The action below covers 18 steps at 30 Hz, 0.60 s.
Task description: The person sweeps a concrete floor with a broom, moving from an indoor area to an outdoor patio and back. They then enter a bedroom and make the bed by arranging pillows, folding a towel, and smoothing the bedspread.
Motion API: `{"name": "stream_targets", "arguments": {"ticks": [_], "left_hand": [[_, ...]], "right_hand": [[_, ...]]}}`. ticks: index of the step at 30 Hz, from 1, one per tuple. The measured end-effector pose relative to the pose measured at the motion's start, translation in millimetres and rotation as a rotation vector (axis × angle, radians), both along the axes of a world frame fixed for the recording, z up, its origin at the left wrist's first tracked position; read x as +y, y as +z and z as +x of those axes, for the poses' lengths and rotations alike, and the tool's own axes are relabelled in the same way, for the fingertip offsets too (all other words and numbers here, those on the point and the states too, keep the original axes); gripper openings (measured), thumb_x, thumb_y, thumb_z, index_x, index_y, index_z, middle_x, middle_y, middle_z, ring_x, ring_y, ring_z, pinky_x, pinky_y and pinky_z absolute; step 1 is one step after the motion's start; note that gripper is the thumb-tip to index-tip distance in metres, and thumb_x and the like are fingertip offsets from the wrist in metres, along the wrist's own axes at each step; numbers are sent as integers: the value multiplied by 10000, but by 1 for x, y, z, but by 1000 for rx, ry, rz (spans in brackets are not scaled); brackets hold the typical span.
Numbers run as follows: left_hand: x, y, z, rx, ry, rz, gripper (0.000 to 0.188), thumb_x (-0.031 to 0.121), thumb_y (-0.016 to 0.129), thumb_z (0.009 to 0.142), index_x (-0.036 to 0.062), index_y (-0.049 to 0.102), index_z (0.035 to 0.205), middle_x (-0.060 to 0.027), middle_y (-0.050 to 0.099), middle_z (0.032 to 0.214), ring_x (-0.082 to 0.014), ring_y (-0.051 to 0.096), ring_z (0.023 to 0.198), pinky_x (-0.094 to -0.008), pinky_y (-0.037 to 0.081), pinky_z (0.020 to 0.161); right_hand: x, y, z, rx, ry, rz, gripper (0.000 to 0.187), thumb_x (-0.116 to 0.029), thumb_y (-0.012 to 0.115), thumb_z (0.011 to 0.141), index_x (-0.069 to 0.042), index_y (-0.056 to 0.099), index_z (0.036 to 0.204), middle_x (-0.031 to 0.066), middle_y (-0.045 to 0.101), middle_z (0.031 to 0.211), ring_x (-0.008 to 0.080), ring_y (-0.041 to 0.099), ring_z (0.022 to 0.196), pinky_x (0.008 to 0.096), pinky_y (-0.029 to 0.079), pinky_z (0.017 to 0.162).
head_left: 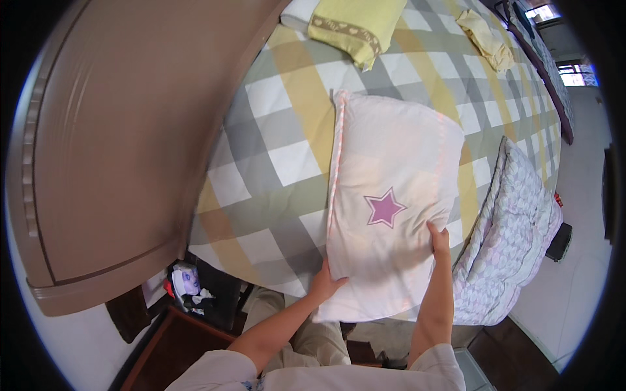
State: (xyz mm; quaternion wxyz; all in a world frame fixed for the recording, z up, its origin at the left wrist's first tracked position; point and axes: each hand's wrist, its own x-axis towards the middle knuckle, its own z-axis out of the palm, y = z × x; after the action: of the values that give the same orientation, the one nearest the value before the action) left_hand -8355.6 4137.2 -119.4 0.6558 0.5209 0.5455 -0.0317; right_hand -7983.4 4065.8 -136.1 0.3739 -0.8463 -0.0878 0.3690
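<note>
A pale pink pillow [391, 143] with a purple star on its face and orange-pink piping along its left side lies on the checked bed sheet [297, 163]. Its near end reaches past the bed's near edge, close to my body. My left hand [326, 283] grips the pillow's left side near that end, thumb on top and fingers tucked out of sight. On the opposite side, my right hand [440, 240] holds the right edge, its thumb pressed into the cloth and its other fingers hidden beneath.
A brown headboard [130, 130] rises at the left. At the far side lie a yellow pillow [355, 26] and a crumpled pale yellow cloth [486, 40]. A folded patterned quilt [505, 241] hangs over the right near edge. An open drawer [222, 296] holds small items.
</note>
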Motion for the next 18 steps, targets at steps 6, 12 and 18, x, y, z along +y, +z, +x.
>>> {"name": "stream_targets", "arguments": {"ticks": [6, 12, 18], "left_hand": [[64, 74, -40, -245, 186, 136, 606, 130, 685, 720, 16, 385, 1234, -158, 548, 1119, -238, 543, 1018, -332, 426, 872], [172, 185, -101, -29, 51, 421, 577, 99, 684, 713, 28, 415, 1218, -146, 569, 1101, -229, 543, 1029, -324, 412, 882], [237, 181, -162, 79, 30, 551, 668, 107, 672, 712, 39, 339, 1288, -176, 530, 1164, -266, 529, 1064, -341, 399, 898]], "right_hand": [[41, 133, -46, 157, -27, 322, 426, -162, 651, 734, 42, 529, 1088, 90, 599, 991, 169, 559, 862, 298, 442, 761], [95, 183, -100, 319, -56, 483, 446, -154, 653, 757, 37, 506, 1132, 99, 583, 1046, 174, 549, 932, 291, 440, 806], [168, 169, -152, 509, 107, 381, 504, -193, 635, 797, 38, 446, 1203, 97, 556, 1113, 181, 520, 1003, 296, 410, 858]]}}
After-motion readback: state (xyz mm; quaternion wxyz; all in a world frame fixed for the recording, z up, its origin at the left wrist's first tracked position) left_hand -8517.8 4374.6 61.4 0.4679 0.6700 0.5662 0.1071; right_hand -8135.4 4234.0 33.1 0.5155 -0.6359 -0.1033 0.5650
